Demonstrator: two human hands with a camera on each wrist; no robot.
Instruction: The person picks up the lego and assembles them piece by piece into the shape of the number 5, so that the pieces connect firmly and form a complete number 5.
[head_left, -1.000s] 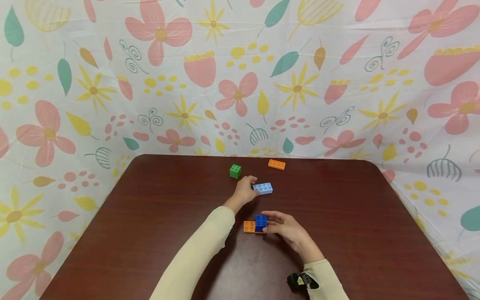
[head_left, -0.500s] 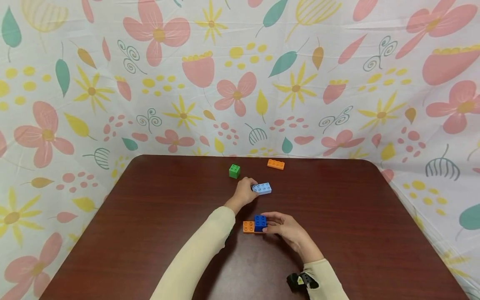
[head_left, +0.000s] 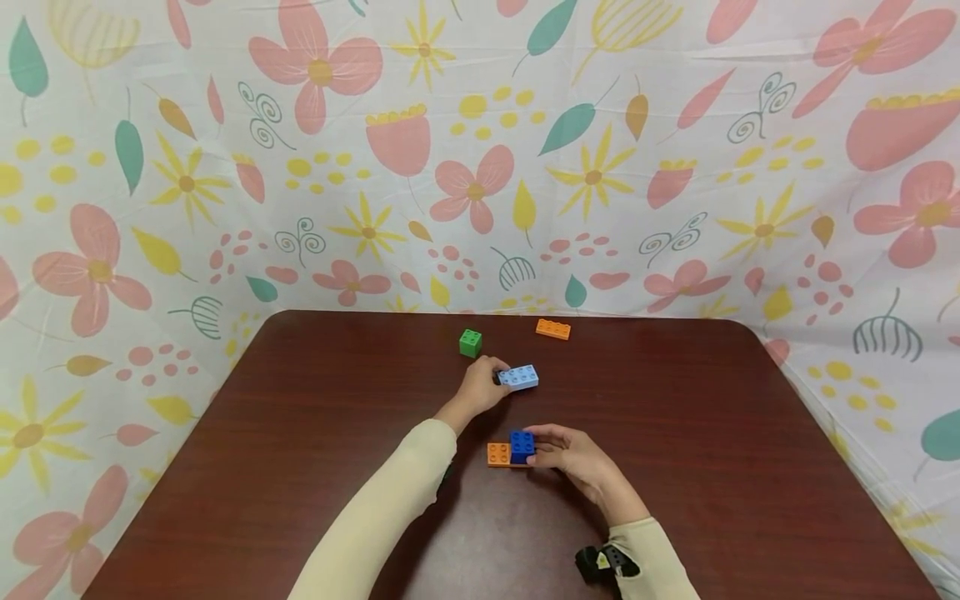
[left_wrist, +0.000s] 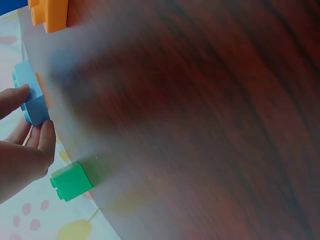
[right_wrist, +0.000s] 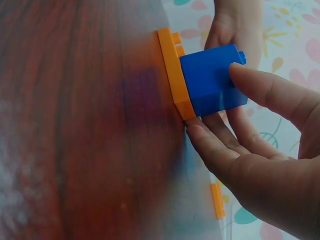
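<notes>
My left hand (head_left: 478,387) pinches a light blue eight-stud brick (head_left: 518,378) at its left end, thumb on the near side. In the left wrist view the thumb lies across this light blue brick (left_wrist: 34,92) and the fingers are at its other side. Nearer to me, a dark blue square brick (head_left: 522,447) sits on the right half of an orange plate brick (head_left: 498,454). My right hand (head_left: 585,468) holds the dark blue brick, its thumb on one side in the right wrist view and a fingertip by the end of the orange plate brick (right_wrist: 172,70).
A green square brick (head_left: 470,342) lies beyond my left hand. Another orange plate brick (head_left: 553,329) lies near the far edge of the dark wooden table (head_left: 697,433). A flowered cloth (head_left: 480,108) hangs behind the table.
My left fingers have closed around the light blue brick, which has shifted slightly to the left with the hand. The right hand and the dark blue and orange bricks have stayed in place.
</notes>
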